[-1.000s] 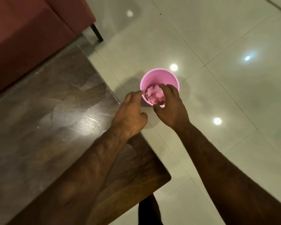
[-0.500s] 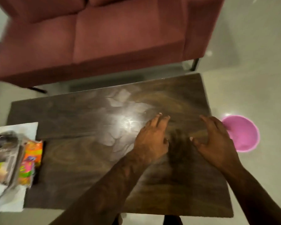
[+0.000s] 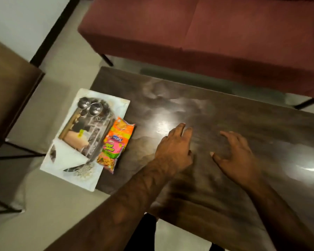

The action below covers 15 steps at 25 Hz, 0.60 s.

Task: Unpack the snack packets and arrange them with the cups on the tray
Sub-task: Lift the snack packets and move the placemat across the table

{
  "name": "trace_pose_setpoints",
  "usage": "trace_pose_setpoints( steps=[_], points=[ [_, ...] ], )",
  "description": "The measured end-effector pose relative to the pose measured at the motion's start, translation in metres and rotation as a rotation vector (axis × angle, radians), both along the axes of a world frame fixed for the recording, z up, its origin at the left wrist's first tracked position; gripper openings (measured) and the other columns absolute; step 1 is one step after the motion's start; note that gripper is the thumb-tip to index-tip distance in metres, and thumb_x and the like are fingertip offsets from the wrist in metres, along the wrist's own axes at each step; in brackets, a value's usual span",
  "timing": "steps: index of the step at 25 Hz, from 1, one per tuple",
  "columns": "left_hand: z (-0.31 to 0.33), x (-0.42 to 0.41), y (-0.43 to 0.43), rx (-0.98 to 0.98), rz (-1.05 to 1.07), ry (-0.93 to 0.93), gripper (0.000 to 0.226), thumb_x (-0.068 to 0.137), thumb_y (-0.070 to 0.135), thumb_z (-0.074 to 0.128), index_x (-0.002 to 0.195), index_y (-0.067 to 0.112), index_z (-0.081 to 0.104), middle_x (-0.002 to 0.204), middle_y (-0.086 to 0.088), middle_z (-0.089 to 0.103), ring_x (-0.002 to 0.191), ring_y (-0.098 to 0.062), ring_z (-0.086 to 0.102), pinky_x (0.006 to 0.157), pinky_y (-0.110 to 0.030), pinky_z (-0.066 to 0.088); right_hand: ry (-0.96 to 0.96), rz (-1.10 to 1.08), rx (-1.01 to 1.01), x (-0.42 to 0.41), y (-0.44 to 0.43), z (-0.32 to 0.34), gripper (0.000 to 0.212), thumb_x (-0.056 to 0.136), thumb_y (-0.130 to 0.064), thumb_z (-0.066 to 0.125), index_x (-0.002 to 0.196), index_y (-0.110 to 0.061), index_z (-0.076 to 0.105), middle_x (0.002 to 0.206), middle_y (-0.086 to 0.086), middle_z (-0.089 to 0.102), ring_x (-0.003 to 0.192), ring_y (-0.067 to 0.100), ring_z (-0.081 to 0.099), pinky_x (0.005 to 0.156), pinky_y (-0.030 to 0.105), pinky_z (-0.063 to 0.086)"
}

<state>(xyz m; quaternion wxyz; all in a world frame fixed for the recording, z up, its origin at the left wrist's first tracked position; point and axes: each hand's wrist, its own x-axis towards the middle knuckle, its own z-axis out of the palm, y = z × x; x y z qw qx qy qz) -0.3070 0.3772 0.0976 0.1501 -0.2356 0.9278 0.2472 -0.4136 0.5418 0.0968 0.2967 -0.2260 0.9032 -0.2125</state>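
Observation:
A shiny steel tray (image 3: 91, 134) lies on a white mat (image 3: 83, 176) at the left end of the dark wooden table (image 3: 243, 178). Two small steel cups (image 3: 90, 105) stand at the tray's far end. A folded white paper (image 3: 67, 156) covers its near corner. An orange, pink and green snack packet (image 3: 115, 144) lies flat along the tray's right edge, partly on the table. My left hand (image 3: 174, 151) hovers over the table right of the packet, fingers spread, empty. My right hand (image 3: 237, 156) is further right, also open and empty.
A dark red sofa (image 3: 207, 33) stands just beyond the table's far edge. A brown chair or side table (image 3: 9, 87) with black legs is at the left. Pale floor tiles surround the table.
My view swung left from the pink bin on the floor to the table. Both hands left the bin and moved over the tabletop toward the tray and packet.

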Motion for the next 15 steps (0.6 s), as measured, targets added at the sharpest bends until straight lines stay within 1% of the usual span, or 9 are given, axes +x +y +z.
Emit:
trace_pose_setpoints(
  steps=[3,7,9,10,11,12,13,14,15],
  points=[
    [-0.013,0.050,-0.077,-0.001,0.077,0.009,0.078,0.084,0.026,0.060,0.154,0.021,0.028,0.164,-0.008,0.022,0.146,-0.029,0.029,0.110,-0.042,0.037,-0.055,0.100,-0.012,0.046,-0.094,-0.005,0.075,0.091,-0.034,0.078,0.158,-0.030,0.042,0.168,0.002,0.033,0.152,0.028,0.040,0.122,0.055,0.042],
    [-0.044,0.105,-0.148,-0.004,0.190,0.008,0.074,0.083,0.028,0.060,0.152,0.020,0.032,0.161,-0.010,0.029,0.144,-0.031,0.033,0.109,-0.044,0.041,-0.092,0.209,-0.002,0.094,-0.188,-0.033,0.073,0.089,-0.027,0.079,0.155,-0.027,0.047,0.161,0.003,0.042,0.146,0.026,0.048,0.117,0.043,0.044],
    [-0.060,0.130,-0.171,-0.023,0.239,-0.008,0.073,0.080,0.032,0.057,0.149,0.018,0.037,0.155,-0.010,0.037,0.137,-0.034,0.042,0.104,-0.046,0.044,-0.122,0.244,-0.006,0.111,-0.217,-0.051,0.072,0.088,-0.021,0.078,0.153,-0.025,0.050,0.157,0.003,0.045,0.138,0.022,0.054,0.111,0.033,0.044],
    [-0.068,0.142,-0.180,-0.020,0.266,-0.022,0.074,0.077,0.035,0.054,0.147,0.017,0.039,0.151,-0.011,0.040,0.133,-0.036,0.045,0.102,-0.047,0.046,-0.141,0.266,0.002,0.119,-0.229,-0.056,0.071,0.088,-0.019,0.077,0.153,-0.025,0.050,0.156,0.002,0.046,0.131,0.017,0.056,0.104,0.026,0.041],
    [-0.078,0.155,-0.188,-0.001,0.298,-0.041,0.075,0.073,0.037,0.050,0.145,0.015,0.042,0.148,-0.012,0.043,0.131,-0.037,0.047,0.100,-0.047,0.046,-0.171,0.276,0.017,0.128,-0.240,-0.065,0.070,0.089,-0.019,0.076,0.153,-0.025,0.050,0.155,0.001,0.047,0.126,0.013,0.056,0.098,0.021,0.038],
    [-0.087,0.167,-0.193,0.020,0.338,-0.059,0.076,0.071,0.038,0.048,0.143,0.014,0.043,0.145,-0.013,0.044,0.128,-0.037,0.048,0.100,-0.047,0.047,-0.196,0.281,0.018,0.135,-0.248,-0.075,0.069,0.088,-0.020,0.076,0.152,-0.026,0.050,0.153,0.001,0.050,0.125,0.012,0.055,0.096,0.019,0.035],
    [-0.098,0.177,-0.197,0.031,0.372,-0.081,0.076,0.070,0.037,0.047,0.142,0.014,0.043,0.142,-0.013,0.046,0.126,-0.038,0.049,0.099,-0.046,0.047,-0.224,0.276,0.005,0.143,-0.257,-0.088,0.069,0.086,-0.024,0.076,0.150,-0.029,0.052,0.149,-0.001,0.054,0.124,0.009,0.056,0.099,0.019,0.036],
    [-0.107,0.185,-0.198,0.029,0.392,-0.110,0.076,0.070,0.036,0.047,0.142,0.013,0.043,0.139,-0.014,0.047,0.124,-0.038,0.050,0.098,-0.044,0.045,-0.285,0.250,0.002,0.149,-0.262,-0.103,0.069,0.082,-0.032,0.075,0.147,-0.034,0.052,0.145,-0.003,0.058,0.124,0.007,0.057,0.104,0.022,0.041],
    [-0.115,0.192,-0.196,0.018,0.398,-0.138,0.074,0.070,0.034,0.049,0.141,0.012,0.044,0.137,-0.015,0.047,0.121,-0.038,0.050,0.097,-0.043,0.044,-0.351,0.226,-0.018,0.155,-0.263,-0.121,0.069,0.077,-0.040,0.072,0.143,-0.039,0.053,0.141,-0.004,0.063,0.126,0.010,0.061,0.110,0.033,0.049]
  ],
)
